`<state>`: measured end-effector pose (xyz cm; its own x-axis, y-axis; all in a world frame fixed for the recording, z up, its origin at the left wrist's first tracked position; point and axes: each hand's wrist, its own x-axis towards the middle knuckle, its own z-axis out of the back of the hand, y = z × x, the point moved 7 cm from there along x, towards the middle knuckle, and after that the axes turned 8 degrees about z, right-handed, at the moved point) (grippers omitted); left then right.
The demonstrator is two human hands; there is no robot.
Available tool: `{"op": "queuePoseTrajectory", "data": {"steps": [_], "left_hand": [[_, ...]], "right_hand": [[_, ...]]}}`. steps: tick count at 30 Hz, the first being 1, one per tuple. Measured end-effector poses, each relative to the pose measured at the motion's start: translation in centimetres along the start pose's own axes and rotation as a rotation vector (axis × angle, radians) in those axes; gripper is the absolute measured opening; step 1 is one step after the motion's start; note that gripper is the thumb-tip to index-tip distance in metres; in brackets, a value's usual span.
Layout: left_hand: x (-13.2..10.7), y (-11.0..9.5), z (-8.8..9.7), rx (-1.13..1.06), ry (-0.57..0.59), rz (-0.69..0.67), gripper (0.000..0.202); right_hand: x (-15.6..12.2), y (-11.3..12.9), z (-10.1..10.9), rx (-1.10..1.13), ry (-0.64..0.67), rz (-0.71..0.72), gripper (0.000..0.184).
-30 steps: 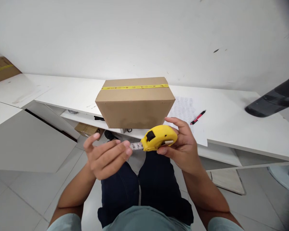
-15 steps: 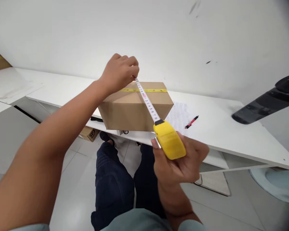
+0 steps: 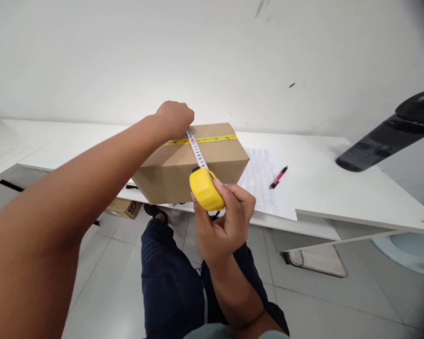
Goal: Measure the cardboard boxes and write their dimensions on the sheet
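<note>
Yellow tape measure (image 3: pixel 205 189) spans brown cardboard box (image 3: pixel 162 181).

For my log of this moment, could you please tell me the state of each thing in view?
cardboard box, closed, taped shut, on the desk.
tape measure, blade pulled out across the box top.
left hand, closed on the blade's end at the box's far edge.
right hand, gripping the tape measure at the near edge.
pen, lying on the paper sheet.

Left grip (image 3: pixel 175 117) extended forward, pinched, right grip (image 3: pixel 221 221) curled closed
</note>
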<state>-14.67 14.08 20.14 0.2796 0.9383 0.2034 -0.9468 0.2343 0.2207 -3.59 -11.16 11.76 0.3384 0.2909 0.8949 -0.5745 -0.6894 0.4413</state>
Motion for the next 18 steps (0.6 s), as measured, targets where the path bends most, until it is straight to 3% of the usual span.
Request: {"op": "queuePoseTrajectory", "data": {"steps": [4,7,12,16,18], "left_hand": [[-0.2,0.4,1.4,-0.041,0.107,0.054,0.036],[0.5,0.9,1.5,-0.144,0.157,0.054,0.046],[1.5,2.2,0.1,-0.321,0.171,0.074,0.058],[-0.2,2.9,-2.0,-0.476,0.374,0.194,0.046],[-0.9,3.0,-2.1,-0.541,0.353,0.221,0.045]], "right_hand": [[0.9,-1.2,-2.6,0.018,-0.038,0.036,0.051],[1.3,-1.9,-3.5,0.003,-0.068,0.043,0.050],[1.4,-2.2,-3.6,-0.005,-0.071,0.044,0.049],[1.7,-1.9,-3.3,0.042,-0.132,0.037,0.045],[2.0,-1.5,-3.1,0.073,-0.138,0.016,0.043]]}}
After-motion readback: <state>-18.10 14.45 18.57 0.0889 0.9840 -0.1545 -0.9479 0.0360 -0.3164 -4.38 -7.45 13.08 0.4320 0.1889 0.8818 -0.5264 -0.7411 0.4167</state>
